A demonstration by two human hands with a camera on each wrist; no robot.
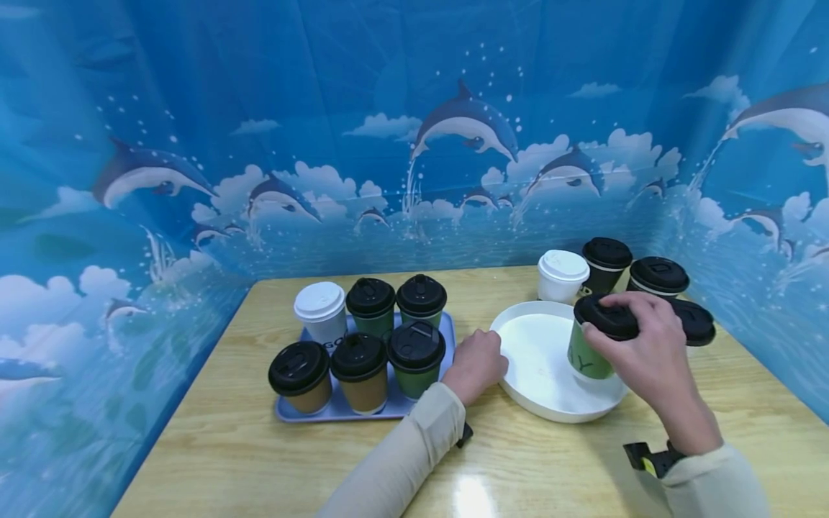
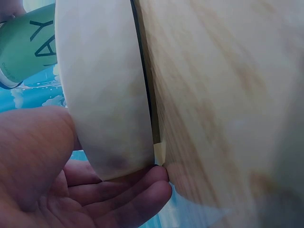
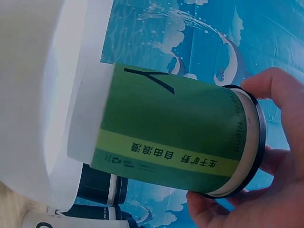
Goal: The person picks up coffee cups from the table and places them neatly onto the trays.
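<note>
My right hand [image 1: 654, 352] grips a green paper cup [image 1: 588, 356] with a black lid, fingers and thumb around the lid. The cup stands upright at the right side of a white round shallow dish [image 1: 532, 363], its base inside the rim. In the right wrist view the cup's printed sleeve [image 3: 166, 128] shows between the dish and my fingertips. My left hand [image 1: 478, 365] holds the dish by its left rim. Its thumb lies over the rim and its fingers curl under the wall [image 2: 104, 95], as the left wrist view shows.
Left of the dish, a lavender tray [image 1: 396, 411] carries several lidded cups: a white cup [image 1: 324, 324], green cups and brown cups [image 1: 365, 392]. Behind the dish stand a white cup [image 1: 560, 280] and black-lidded cups [image 1: 606, 253]. A dolphin-print curtain [image 1: 388, 86] borders the wooden table [image 1: 214, 432].
</note>
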